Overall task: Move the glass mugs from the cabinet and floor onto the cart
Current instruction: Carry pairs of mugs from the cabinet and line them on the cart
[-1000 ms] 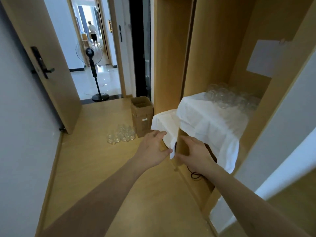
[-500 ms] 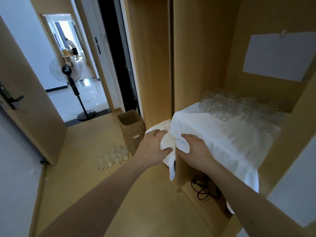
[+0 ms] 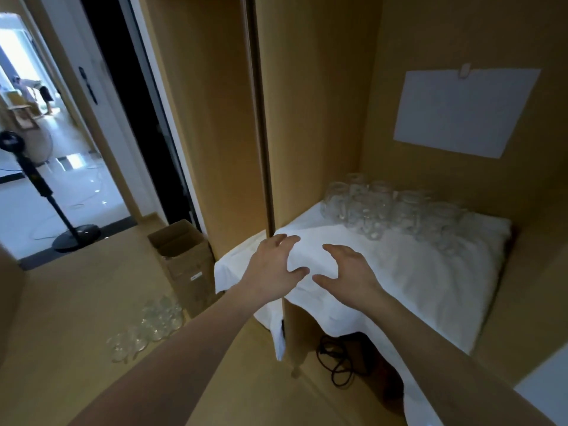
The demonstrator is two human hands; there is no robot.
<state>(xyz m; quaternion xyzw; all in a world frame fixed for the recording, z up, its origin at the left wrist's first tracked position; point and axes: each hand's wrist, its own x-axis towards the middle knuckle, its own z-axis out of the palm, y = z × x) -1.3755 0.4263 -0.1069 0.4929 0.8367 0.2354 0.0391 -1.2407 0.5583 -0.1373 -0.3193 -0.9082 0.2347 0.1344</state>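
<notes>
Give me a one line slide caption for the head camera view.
Both open hands, left hand and right hand, reach over the white cloth toward glass mugs.

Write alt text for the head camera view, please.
Two open hands, left and right, reach over a white cloth on a cabinet shelf holding glass mugs at the back. More mugs sit on the floor beside a cardboard box.

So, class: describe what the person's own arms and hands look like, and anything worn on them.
Both arms are bare right up to the frame's edge: no sleeves in view. The left hand and right hand wear no gloves, and no rings, watch or wristband show. The fingers are uncovered, with no visible markings, tape or cables on either arm.
</notes>
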